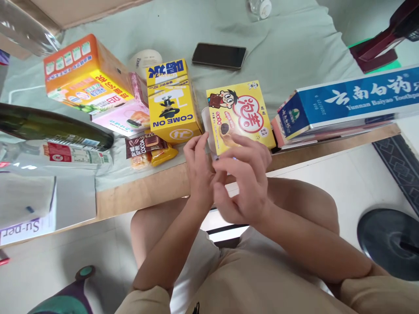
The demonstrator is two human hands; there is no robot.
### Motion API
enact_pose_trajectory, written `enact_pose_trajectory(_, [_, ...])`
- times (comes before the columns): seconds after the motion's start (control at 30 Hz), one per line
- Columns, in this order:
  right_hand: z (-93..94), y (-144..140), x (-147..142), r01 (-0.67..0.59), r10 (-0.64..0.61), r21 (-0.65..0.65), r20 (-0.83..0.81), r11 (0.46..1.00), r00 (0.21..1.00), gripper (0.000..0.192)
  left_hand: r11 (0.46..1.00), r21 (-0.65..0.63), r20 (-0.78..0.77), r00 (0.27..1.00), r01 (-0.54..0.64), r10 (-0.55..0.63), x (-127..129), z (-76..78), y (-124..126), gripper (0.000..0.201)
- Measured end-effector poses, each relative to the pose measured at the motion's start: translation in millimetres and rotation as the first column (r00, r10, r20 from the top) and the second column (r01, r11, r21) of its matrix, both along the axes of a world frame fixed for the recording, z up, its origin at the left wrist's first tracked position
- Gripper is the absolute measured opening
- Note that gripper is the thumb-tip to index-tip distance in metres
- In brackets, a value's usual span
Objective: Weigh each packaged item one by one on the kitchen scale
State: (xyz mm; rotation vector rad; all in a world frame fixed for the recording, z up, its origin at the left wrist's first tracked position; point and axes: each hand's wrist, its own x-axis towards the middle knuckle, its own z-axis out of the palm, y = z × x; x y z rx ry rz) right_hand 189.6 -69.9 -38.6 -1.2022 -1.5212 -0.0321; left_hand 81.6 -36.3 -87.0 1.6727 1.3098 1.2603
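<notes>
A yellow snack box [242,114] with a cartoon figure and red Chinese lettering stands tilted near the table's front edge. A white flap [208,126] sticks out along its left side. Just before that flap, my left hand [200,172] has its fingers stretched upward and apart from the box face; its thumb is partly hidden. My right hand [246,183] overlaps the box's lower front, fingers loosely curved with a gap between thumb and index finger. Nothing is plainly held in either hand. A tiny blue spot shows near the right fingers, too small to name.
Left of the box stand a yellow "COME ON" carton [172,107], an orange tissue pack [88,74], wrapped snacks [147,150], and a green bottle [55,126] lying down. Behind lies a phone [219,56]. A blue toothpaste box [353,98] is at the right.
</notes>
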Motion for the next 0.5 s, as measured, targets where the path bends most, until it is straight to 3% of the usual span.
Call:
enact_pose_trajectory(0.07, [-13.6,-8,10,-0.04,0.036,0.052,0.07,0.998,0.997,0.025,0.992,0.114,-0.137,0.99,0.047,-0.031,-3,-5.3,6,0.052])
enact_pose_trajectory(0.17, [-28.2,-15,22,-0.123,0.109,0.093,0.145,0.988,0.983,0.021,0.939,0.301,-0.325,0.943,0.169,-0.065,-9,-12.1,11,0.054])
enact_pose_trajectory(0.37, [-35.2,-12,25,-0.087,0.083,0.017,0.174,0.996,0.981,0.021,0.862,0.486,-0.343,0.939,0.145,0.036,-17,-8.1,24,0.039])
enact_pose_trajectory(0.43, [-35.7,-11,25,-0.067,0.062,0.023,0.178,0.998,0.982,0.021,0.831,0.522,-0.362,0.932,0.194,0.01,-20,-2.8,27,0.039])
enact_pose_trajectory(0.5, [-37.1,-10,26,-0.061,0.053,0.032,0.191,0.998,0.98,0.02,0.834,0.497,-0.374,0.926,0.239,-0.043,-23,1.3,28,0.039])
